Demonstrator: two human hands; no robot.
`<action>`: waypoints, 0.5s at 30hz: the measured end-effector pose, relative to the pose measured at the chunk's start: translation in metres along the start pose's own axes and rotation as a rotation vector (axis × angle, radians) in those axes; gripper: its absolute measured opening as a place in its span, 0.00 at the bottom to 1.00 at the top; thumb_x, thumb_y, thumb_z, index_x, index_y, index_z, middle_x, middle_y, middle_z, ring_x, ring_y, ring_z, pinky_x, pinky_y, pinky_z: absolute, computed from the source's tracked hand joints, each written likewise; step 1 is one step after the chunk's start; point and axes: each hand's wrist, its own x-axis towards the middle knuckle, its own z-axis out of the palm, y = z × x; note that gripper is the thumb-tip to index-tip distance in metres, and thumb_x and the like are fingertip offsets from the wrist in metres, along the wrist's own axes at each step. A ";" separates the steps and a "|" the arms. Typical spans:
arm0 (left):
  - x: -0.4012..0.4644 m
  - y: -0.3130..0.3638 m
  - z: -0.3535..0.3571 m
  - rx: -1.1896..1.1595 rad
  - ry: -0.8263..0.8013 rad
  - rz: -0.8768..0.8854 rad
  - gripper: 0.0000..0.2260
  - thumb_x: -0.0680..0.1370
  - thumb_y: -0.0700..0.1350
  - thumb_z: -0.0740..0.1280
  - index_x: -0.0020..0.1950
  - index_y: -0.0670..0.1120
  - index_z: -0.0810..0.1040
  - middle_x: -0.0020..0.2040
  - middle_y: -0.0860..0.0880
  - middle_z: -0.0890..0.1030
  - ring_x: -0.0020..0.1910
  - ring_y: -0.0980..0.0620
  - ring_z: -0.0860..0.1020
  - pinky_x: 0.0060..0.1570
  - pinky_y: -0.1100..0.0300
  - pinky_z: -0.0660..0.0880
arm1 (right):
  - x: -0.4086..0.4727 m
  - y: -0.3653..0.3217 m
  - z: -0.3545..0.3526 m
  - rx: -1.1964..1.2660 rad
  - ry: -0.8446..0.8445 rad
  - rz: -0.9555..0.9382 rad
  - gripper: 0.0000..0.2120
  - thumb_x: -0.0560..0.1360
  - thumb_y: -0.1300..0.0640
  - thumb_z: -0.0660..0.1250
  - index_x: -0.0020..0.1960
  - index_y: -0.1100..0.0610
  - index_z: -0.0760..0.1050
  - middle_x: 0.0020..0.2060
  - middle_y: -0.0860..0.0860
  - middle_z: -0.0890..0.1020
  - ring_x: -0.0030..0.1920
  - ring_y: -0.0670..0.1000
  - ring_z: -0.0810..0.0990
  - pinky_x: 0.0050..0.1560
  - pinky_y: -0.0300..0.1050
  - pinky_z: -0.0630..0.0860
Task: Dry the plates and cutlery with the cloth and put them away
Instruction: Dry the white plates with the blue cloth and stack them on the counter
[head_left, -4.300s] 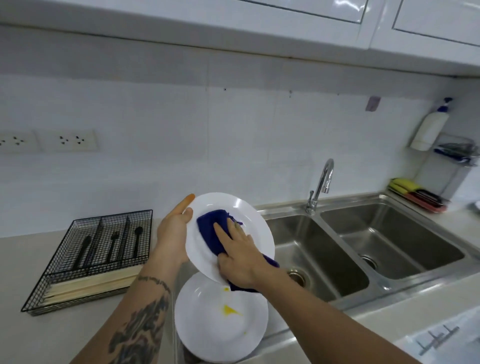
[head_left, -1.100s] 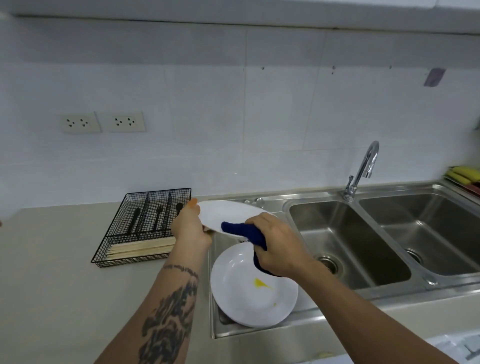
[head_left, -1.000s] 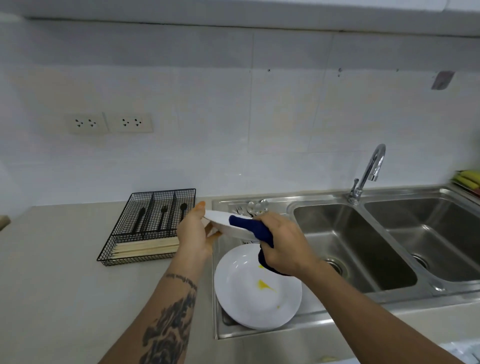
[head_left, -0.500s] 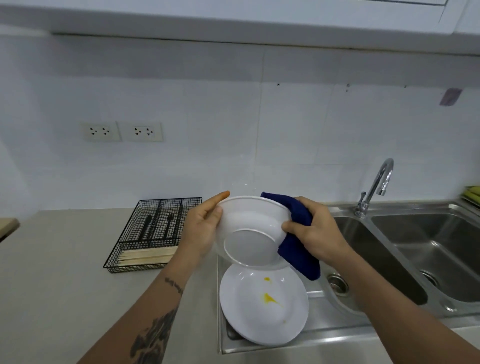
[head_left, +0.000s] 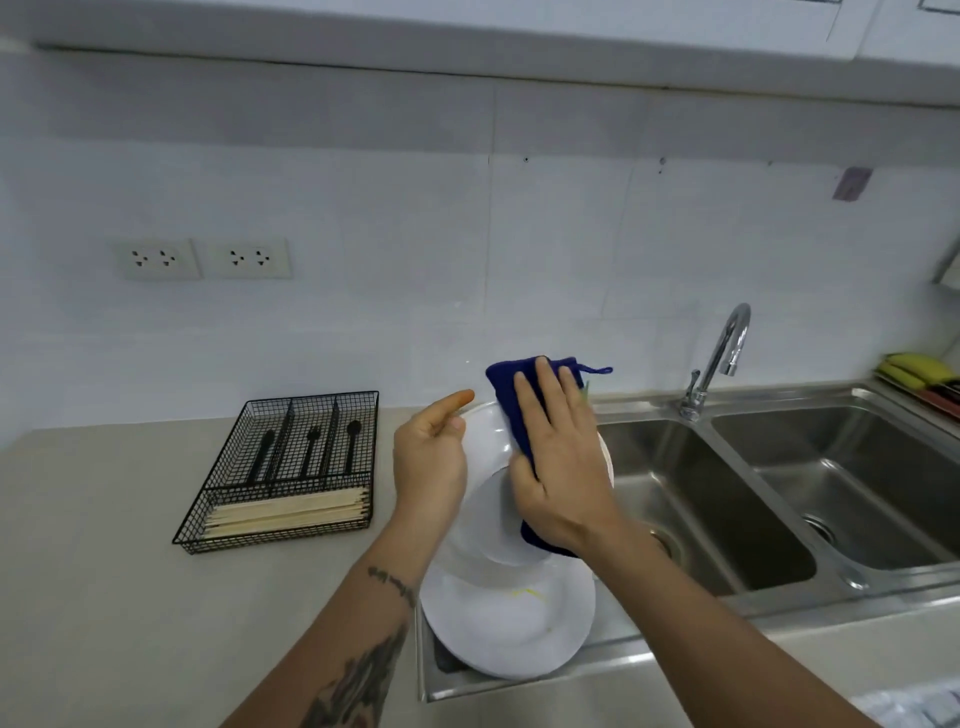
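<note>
My left hand (head_left: 428, 462) grips the left rim of a white plate (head_left: 485, 499), held tilted with its underside toward me above the drainboard. My right hand (head_left: 558, 467) lies flat on a dark blue cloth (head_left: 511, 397) and presses it against the plate's back, fingers straight. Below them a second white plate (head_left: 506, 629) with a yellow smear rests on the steel drainboard (head_left: 613, 631). A black wire cutlery tray (head_left: 291, 467) on the counter to the left holds black cutlery and pale chopsticks.
A double steel sink (head_left: 753, 499) with a chrome tap (head_left: 719, 358) fills the right side. Yellow sponges (head_left: 917, 366) sit at the far right edge. Wall sockets (head_left: 202, 258) are on the tiled backsplash. The beige counter (head_left: 93, 571) extends to the left.
The plate has been flipped from face-up to underside toward me. My right hand went from gripping the cloth at the plate's rim to pressing it flat on the back.
</note>
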 end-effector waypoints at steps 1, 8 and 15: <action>-0.001 0.001 0.000 -0.028 0.017 -0.034 0.18 0.79 0.33 0.62 0.52 0.54 0.83 0.52 0.58 0.83 0.58 0.54 0.80 0.63 0.59 0.74 | 0.001 0.001 0.001 -0.009 -0.008 -0.013 0.35 0.71 0.51 0.51 0.78 0.57 0.55 0.79 0.55 0.51 0.78 0.57 0.45 0.77 0.57 0.47; 0.002 0.003 -0.028 -0.146 0.134 -0.183 0.17 0.80 0.35 0.61 0.56 0.53 0.83 0.51 0.57 0.81 0.46 0.59 0.79 0.43 0.67 0.74 | -0.019 0.025 0.007 0.328 -0.054 0.268 0.38 0.70 0.47 0.48 0.80 0.48 0.46 0.79 0.44 0.43 0.78 0.47 0.42 0.77 0.56 0.49; -0.001 0.008 -0.015 -0.111 0.083 -0.144 0.18 0.80 0.35 0.60 0.57 0.54 0.83 0.54 0.53 0.83 0.46 0.59 0.79 0.50 0.66 0.76 | 0.008 -0.012 0.001 -0.046 -0.072 0.019 0.37 0.69 0.48 0.48 0.79 0.48 0.50 0.79 0.49 0.47 0.78 0.58 0.41 0.74 0.65 0.48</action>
